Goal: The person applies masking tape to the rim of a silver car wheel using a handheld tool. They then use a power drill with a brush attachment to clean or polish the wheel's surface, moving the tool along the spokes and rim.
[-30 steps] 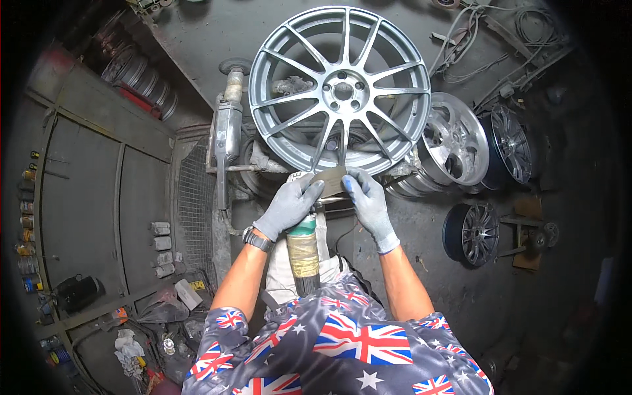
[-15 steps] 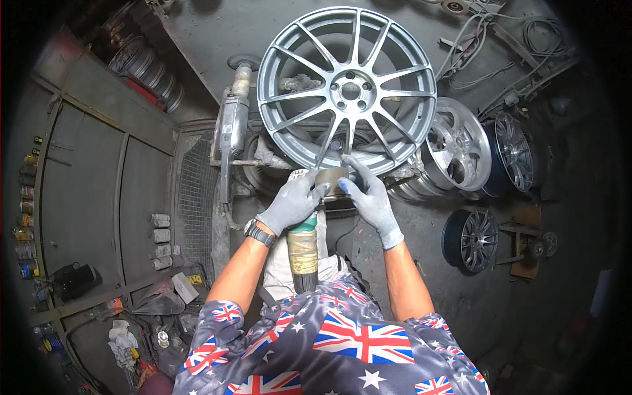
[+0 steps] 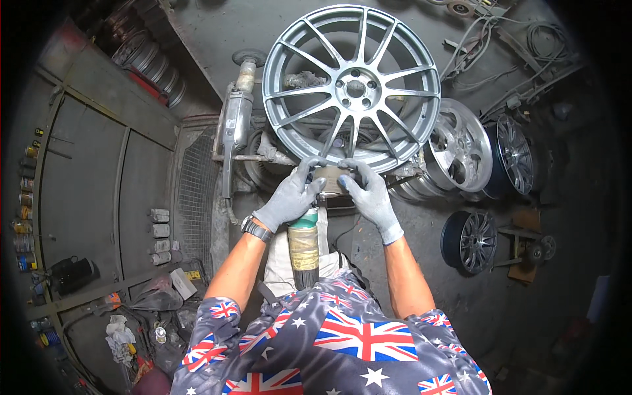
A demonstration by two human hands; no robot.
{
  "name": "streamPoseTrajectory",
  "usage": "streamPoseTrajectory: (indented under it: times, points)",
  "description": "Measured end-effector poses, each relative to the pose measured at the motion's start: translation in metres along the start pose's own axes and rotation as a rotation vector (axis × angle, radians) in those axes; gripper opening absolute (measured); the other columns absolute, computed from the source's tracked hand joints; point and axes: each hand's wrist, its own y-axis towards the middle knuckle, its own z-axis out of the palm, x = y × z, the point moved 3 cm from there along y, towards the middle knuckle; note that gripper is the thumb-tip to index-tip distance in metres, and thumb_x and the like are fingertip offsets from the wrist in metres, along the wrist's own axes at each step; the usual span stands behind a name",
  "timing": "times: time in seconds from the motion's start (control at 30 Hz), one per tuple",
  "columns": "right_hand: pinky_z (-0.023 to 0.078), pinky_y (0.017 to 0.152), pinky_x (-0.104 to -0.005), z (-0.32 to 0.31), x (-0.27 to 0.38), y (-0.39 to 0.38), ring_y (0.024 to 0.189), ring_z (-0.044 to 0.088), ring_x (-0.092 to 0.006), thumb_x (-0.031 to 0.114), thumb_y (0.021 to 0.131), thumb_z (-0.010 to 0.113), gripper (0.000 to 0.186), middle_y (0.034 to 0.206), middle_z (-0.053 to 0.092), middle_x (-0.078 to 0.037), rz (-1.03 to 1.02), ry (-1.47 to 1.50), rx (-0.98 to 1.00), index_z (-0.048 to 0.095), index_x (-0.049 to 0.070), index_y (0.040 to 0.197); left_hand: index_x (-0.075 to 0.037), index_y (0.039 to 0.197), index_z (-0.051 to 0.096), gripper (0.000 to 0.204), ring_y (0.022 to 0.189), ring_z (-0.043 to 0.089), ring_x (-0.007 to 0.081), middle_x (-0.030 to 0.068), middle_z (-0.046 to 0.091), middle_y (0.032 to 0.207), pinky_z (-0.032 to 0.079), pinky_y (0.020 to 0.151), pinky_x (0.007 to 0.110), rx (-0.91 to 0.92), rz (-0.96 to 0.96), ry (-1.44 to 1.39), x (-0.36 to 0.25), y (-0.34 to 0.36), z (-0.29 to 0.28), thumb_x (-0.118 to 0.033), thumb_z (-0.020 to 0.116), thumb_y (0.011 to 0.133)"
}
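Between my two grey-gloved hands is a small brown-grey abrasive-looking piece (image 3: 331,181) with a flat, nearly rectangular face; its exact kind is unclear. My left hand (image 3: 293,197) pinches its left side, and my right hand (image 3: 370,201) grips the right side with thumb and curled fingers. Just beyond my fingertips stands a silver multi-spoke alloy wheel (image 3: 356,91), its lower rim close to them. Below the hands, a power tool (image 3: 304,247) with a green collar and a tape-wrapped body lies against my light trousers. Its upper end is partly hidden by the left hand.
Left of the wheel, a metal tool with a round disc (image 3: 237,122) stands on a frame. More rims lie to the right: a polished one (image 3: 459,146), a dark one (image 3: 513,155) and another on the floor (image 3: 471,241). Cables (image 3: 546,43) coil at the far right.
My left fingers have moved up along the piece, which now shows a flatter, squarer face. The right fingers have curled in toward its top edge.
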Motion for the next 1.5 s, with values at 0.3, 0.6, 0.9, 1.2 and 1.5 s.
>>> streamPoseTrajectory:
  times: [0.3,0.6,0.9,1.2,1.5]
  points:
    - [0.051,0.077,-0.0238,0.006,-0.011,-0.005,0.084,0.058,-0.0044,0.012,0.104,0.07,0.035,0.096,0.068,0.0,0.024,0.113,-0.003,0.064,-0.001,0.136,-0.011,0.145,0.049,0.042,0.12,0.067,0.0455,0.028,0.067,0.127,0.054,0.1,0.05,0.026,-0.058,-0.027,-0.007,-0.001,-0.003,-0.028,0.062,0.109]
    - [0.049,0.078,-0.0227,0.015,-0.012,-0.007,0.084,0.057,-0.0041,0.015,0.105,0.072,0.035,0.092,0.062,0.002,0.042,0.317,-0.062,0.061,0.0,0.134,0.0,0.142,0.058,0.05,0.115,0.07,0.0454,0.0283,0.071,0.125,0.053,0.103,0.047,0.028,0.072,-0.056,0.005,0.005,0.001,-0.034,0.063,0.106]
    - [0.057,0.089,-0.0429,-0.004,0.028,0.016,0.097,0.075,-0.0341,0.019,0.096,0.072,0.036,0.106,0.077,-0.018,-0.161,-0.178,0.102,0.067,0.001,0.127,0.0,0.138,0.064,0.037,0.108,0.07,0.0265,0.0177,0.072,0.116,0.054,0.1,0.039,0.052,0.123,0.003,-0.009,0.005,-0.003,-0.018,0.064,0.105]
    - [0.054,0.093,-0.0323,-0.001,0.006,0.018,0.096,0.066,-0.0145,0.009,0.096,0.064,0.026,0.099,0.074,-0.007,0.003,0.262,0.238,0.072,-0.002,0.118,0.001,0.131,0.068,0.034,0.109,0.069,0.0307,0.019,0.071,0.119,0.053,0.102,0.04,0.142,0.124,-0.027,-0.011,0.01,-0.004,-0.014,0.065,0.101]
    - [0.061,0.098,-0.0345,-0.049,-0.024,0.002,0.113,0.071,-0.0211,-0.004,0.085,0.058,0.042,0.13,0.074,-0.008,0.083,0.427,-0.032,0.076,0.001,0.123,-0.006,0.128,0.075,0.05,0.103,0.072,0.0363,0.0204,0.075,0.104,0.056,0.094,0.045,0.245,0.011,0.119,-0.031,0.014,-0.008,-0.039,0.08,0.091]
